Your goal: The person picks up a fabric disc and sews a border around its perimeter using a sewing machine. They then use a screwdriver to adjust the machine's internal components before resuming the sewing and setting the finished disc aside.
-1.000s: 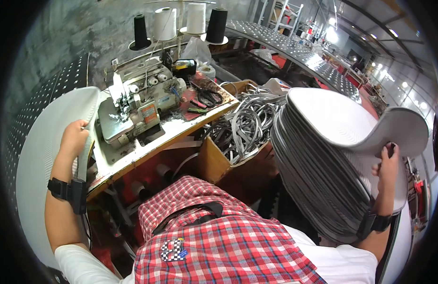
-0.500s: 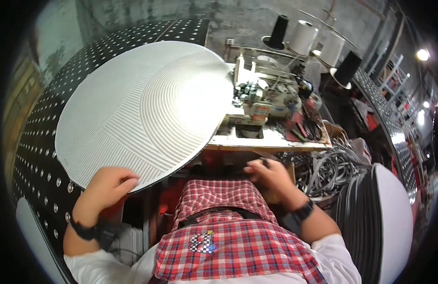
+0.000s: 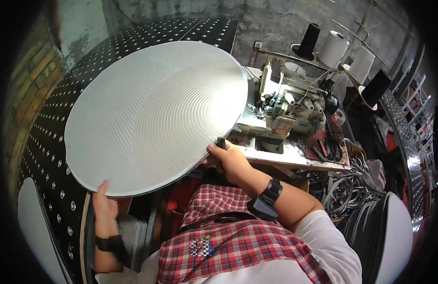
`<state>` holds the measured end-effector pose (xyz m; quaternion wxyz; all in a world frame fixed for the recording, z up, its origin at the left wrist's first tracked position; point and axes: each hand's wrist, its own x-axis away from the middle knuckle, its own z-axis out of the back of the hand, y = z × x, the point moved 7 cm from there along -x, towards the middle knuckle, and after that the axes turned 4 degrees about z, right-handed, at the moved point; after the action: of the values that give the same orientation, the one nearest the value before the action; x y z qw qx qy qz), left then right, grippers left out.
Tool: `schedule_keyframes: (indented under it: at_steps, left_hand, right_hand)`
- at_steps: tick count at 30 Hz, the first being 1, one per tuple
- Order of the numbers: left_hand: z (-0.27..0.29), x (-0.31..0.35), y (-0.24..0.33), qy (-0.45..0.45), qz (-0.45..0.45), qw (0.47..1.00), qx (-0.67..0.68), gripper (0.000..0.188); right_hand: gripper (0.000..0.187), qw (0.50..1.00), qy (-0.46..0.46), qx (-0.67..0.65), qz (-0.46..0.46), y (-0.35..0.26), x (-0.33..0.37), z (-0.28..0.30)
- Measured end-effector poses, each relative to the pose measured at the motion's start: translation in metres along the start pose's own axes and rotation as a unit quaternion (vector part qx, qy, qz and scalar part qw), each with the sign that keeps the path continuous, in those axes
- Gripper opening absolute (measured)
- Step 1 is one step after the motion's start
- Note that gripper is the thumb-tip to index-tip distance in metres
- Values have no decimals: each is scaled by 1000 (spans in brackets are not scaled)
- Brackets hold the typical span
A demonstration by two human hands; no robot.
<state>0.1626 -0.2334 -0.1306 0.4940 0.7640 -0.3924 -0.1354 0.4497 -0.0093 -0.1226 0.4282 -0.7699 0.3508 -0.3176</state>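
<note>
Tabletop [image 3: 51,156], black and dotted with bright metal rounds, spans the left of the frame under your work. Over it, from upper left to centre, spreads your big pale grey ridged panel [image 3: 148,123], a rough oval, its near rim jutting past the tabletop toward you. Your right forearm slants up from lower right, a black band at the wrist, and your right hand [image 3: 234,163] meets the rim at the centre of the frame: thumb on top, fingers tucked below, closed on that edge. Your left forearm rises steeply at lower left; your left hand [image 3: 106,207], slightly blurred, puts one digit up against the near-left rim with the palm below it. You cannot tell there whether its fingers pinch the edge or merely touch it. At lower right, a tan box [image 3: 356,150] shows little of its wall behind loosely tangled grey strips [image 3: 344,189]. Smaller still are two black and two white thread cones [image 3: 333,48] at upper right, each seated on a disc.
</note>
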Motion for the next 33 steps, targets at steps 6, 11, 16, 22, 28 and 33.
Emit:
schedule_keyframes:
  at_steps: [6, 11, 16, 22, 28, 33]
  left_hand:
    - [108, 16, 94, 92, -23, 995, -24, 46]
    - [124, 61, 147, 153, -115, 974, 122, 45]
    - [94, 79, 102, 95, 79, 965, -230, 47]
    - [184, 68, 133, 239, -25, 954, -180, 51]
    - [170, 30, 144, 228, -26, 950, -211, 47]
    - [164, 19, 122, 237, -17, 953, -189, 47]
  right_hand:
    - [18, 994, 76, -43, 60, -23, -24, 51]
    - [14, 998, 20, -48, 33, -24, -54, 35]
    - [16, 997, 43, 7, 62, -25, -84, 36]
    - [17, 986, -114, -77, -92, 1, 24, 6]
    - [7, 993, -9, -118, -10, -8, 5, 38]
    - [5, 938, 47, -340, -46, 7, 6, 50]
